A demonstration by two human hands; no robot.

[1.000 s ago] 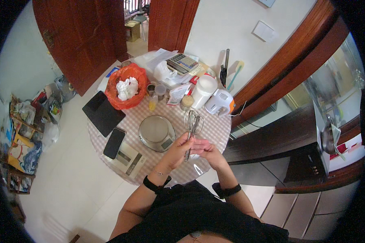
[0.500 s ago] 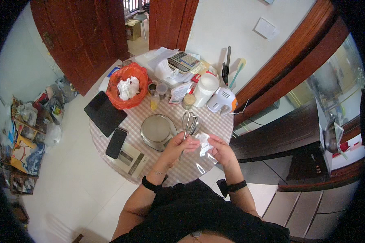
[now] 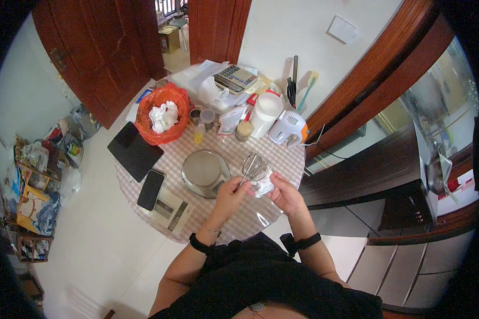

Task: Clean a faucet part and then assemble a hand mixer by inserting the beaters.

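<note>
Over the front of the round table, my left hand [image 3: 230, 198] is closed on the stem of a metal mixer beater [image 3: 251, 164]; its wire loops point away from me. A second beater seems to lie close behind it, but I cannot make it out clearly. A crumpled white tissue [image 3: 263, 185] is pinched in my right hand [image 3: 286, 195] and touches the beater's wires. Just left of the beater, a round kitchen scale [image 3: 205, 167] with a flat plate sits on the checked tablecloth [image 3: 239, 218]. The white hand mixer [image 3: 288, 126] stands farther back on the right.
A red bag-lined bin [image 3: 176, 130] holding crumpled tissue stands at the back left. Near it lie a black tablet [image 3: 135, 151], a phone [image 3: 151, 190] and a flat beige device [image 3: 171, 212]. A white canister [image 3: 266, 117], small jars [image 3: 244, 131] and a calculator [image 3: 235, 78] line the back.
The tissue in my right hand has come against the beater's wire loops. Both hands have shifted slightly, and the beater has tilted to the right.
</note>
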